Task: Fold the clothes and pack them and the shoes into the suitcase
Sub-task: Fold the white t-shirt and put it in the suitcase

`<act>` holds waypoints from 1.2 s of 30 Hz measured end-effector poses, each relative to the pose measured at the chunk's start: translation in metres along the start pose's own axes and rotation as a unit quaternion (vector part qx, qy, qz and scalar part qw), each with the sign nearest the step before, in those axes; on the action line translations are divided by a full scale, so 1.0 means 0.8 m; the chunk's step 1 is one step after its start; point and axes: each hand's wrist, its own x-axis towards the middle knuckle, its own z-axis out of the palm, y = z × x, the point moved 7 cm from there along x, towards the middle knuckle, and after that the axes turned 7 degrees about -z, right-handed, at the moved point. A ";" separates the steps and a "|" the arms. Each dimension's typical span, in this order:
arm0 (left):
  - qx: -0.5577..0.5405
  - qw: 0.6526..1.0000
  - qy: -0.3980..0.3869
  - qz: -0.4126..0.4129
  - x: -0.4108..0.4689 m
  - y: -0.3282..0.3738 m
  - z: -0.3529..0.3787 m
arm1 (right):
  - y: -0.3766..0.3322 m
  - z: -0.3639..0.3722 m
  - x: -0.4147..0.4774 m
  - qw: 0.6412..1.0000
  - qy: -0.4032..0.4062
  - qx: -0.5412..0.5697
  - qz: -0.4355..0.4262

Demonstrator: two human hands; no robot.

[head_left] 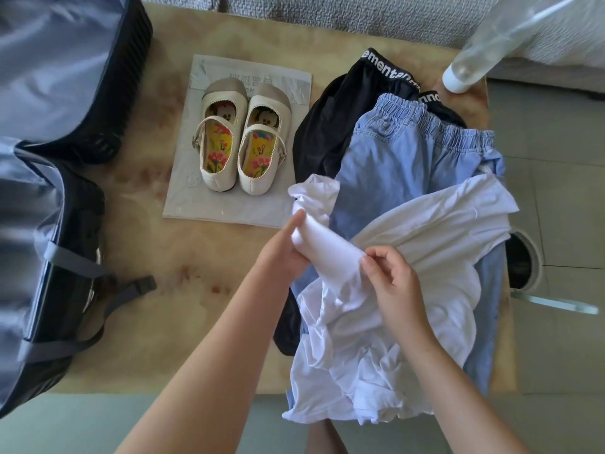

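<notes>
— Two hands on the white top [409, 231]?
— Both. Left hand [284, 253] clasped round a rolled, bunched end, one finger straight along the cloth. Right hand [393, 276] just beside, fingers curled, pinching a fold. Close together, nearly touching.
— And the top itself?
— Crumpled, partly lifted, draped over the near right part of the table [163, 306], lower edge hanging past the near side.
— Underneath?
— Light blue denim garment [393, 158], elastic waistband toward the far side, half covered by the top. Below that, a black garment [327, 139] with a white lettered waistband, showing at the far end and along the left.
— Shoes?
— Cream pair [242, 149], strapped, flowered insoles, side by side and touching, toes pointing away. Standing on a flat grey bag [183, 204], left of the clothes, apart from both hands.
— Suitcase?
— Open suitcase [49, 93] at the left of the table: dark ribbed shell, blue-grey lining. Grey straps [65, 263] across the near half, one buckle [144, 285] trailing onto the tabletop.
— Anything farther out?
— Clear bottle [474, 57] with a white cap at the far right, blurred. Grey sofa [327, 14] beyond the far edge of the table.
</notes>
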 end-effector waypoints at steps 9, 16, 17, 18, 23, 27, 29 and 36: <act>-0.022 0.973 0.093 0.212 -0.122 0.104 -0.091 | -0.038 0.102 0.031 0.999 -0.026 -0.013 -0.031; -0.086 0.932 0.199 0.290 -0.177 0.160 -0.186 | -0.064 0.219 0.057 0.997 -0.024 -0.044 -0.053; -0.073 0.928 0.219 0.294 -0.180 0.162 -0.196 | -0.063 0.229 0.062 0.997 -0.014 -0.053 -0.055; -0.061 0.921 0.246 0.296 -0.184 0.163 -0.207 | -0.061 0.237 0.067 0.996 -0.008 -0.064 -0.058; 0.003 0.870 0.402 0.286 -0.192 0.155 -0.246 | -0.042 0.263 0.102 0.981 -0.074 -0.170 -0.062; 0.154 0.841 0.449 0.261 -0.190 0.136 -0.238 | -0.017 0.248 0.119 0.959 -0.123 -0.252 -0.038; 0.258 0.815 0.439 0.275 -0.188 0.131 -0.226 | -0.011 0.232 0.124 0.957 -0.139 -0.252 -0.041; 0.518 0.720 0.380 0.261 -0.140 0.148 -0.199 | -0.020 0.160 0.163 0.948 -0.022 -0.304 -0.089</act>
